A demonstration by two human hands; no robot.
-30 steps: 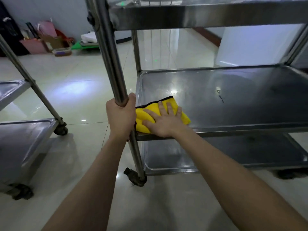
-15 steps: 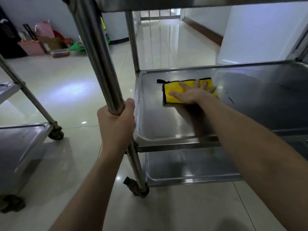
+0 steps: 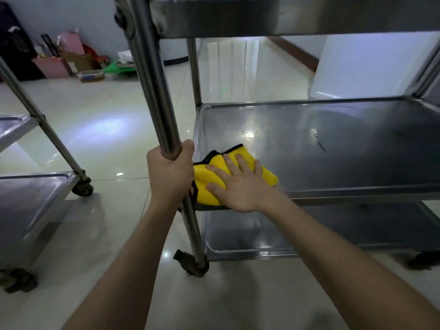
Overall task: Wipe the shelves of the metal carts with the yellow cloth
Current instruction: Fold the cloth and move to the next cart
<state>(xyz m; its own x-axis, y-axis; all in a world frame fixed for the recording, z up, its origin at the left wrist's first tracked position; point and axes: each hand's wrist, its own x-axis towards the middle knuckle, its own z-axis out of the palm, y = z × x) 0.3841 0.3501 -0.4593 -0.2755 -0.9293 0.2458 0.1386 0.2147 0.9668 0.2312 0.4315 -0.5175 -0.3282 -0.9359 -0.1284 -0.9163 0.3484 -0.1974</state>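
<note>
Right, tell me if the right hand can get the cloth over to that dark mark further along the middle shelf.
Probably yes. The right hand presses the yellow cloth flat at the near left corner of the middle shelf, and bare metal lies between it and the dark mark.

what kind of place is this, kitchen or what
Hard to say for sure; probably a back room or corridor of a workplace, not a kitchen itself. Clues: stainless steel carts on castors, a glossy tiled floor, and boxes and bags stacked against the wall.
</note>
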